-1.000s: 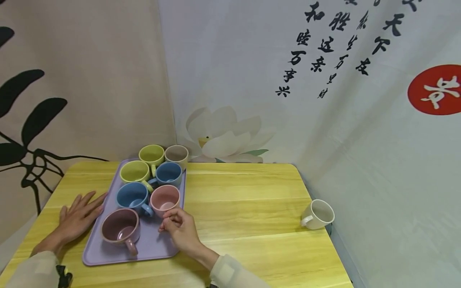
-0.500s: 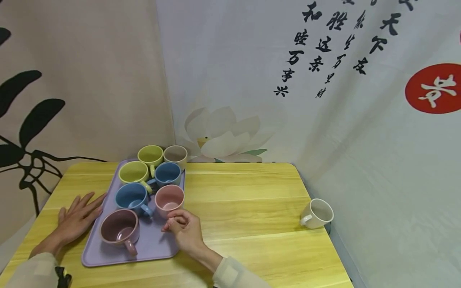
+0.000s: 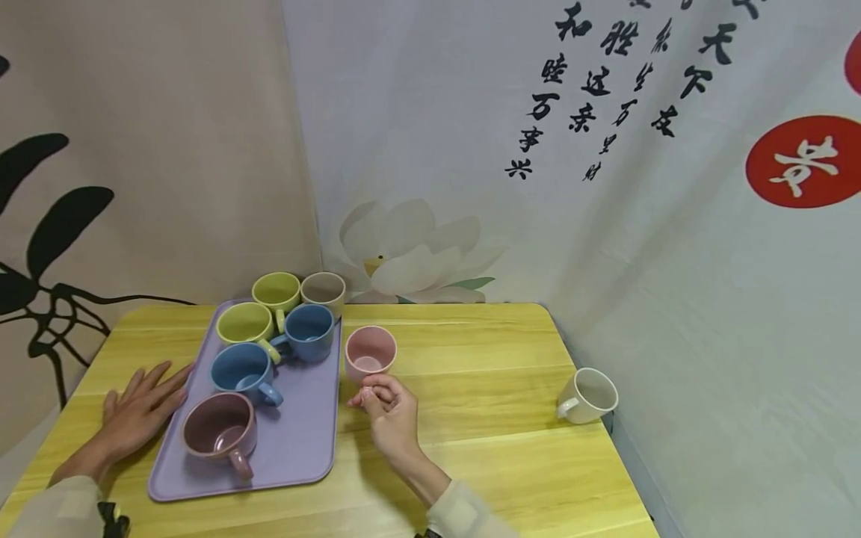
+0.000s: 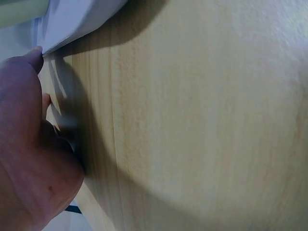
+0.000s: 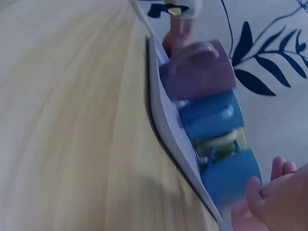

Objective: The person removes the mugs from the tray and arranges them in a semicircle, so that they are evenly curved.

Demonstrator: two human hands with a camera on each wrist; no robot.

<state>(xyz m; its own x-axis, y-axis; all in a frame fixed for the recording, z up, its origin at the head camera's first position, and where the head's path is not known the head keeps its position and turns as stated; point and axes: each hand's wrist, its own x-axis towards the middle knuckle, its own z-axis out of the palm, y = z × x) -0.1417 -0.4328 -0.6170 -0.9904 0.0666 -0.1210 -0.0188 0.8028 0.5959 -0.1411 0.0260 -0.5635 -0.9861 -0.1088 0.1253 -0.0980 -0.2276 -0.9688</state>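
In the head view my right hand [image 3: 393,418] pinches a pink cup [image 3: 371,351] on its near side, where the fingers cover the handle. The cup is upright, just right of the lilac tray [image 3: 303,441]; whether it touches the table I cannot tell. My left hand [image 3: 137,411] lies with fingers spread, fingertips against the tray's left edge. On the tray stand a mauve cup [image 3: 220,426], two blue cups [image 3: 241,370], two yellow-green cups [image 3: 244,323] and a beige cup [image 3: 323,290]. The right wrist view shows the right hand [image 5: 284,197] at the lower right corner.
A white mug [image 3: 587,396] stands at the right edge of the wooden table [image 3: 484,478]. Behind the table hangs a pale cloth [image 3: 430,134] with dark writing and a printed flower.
The right hand has carried the pink cup rightward, off the tray and past its right edge. The left hand stays at the tray. The head view has shifted slightly.
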